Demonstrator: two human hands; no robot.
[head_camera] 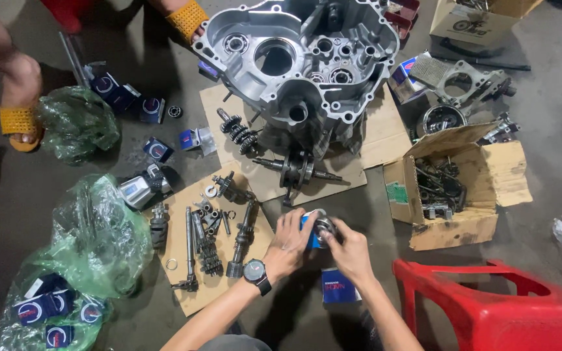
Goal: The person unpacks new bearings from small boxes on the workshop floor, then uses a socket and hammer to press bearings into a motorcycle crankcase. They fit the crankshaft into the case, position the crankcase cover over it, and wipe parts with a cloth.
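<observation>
Over floor, left hand [289, 239] w/ blue box [309, 235], right hand [348, 250] grips bearing [324, 227].

One engine crankcase [300, 62], two cardboard boxes [456, 185]

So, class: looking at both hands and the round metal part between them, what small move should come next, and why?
Probably lift the bearing clear of its blue box: the right hand pinches it, while the left hand steadies the box.

Even overhead light, soft shadows, sharp focus
</observation>
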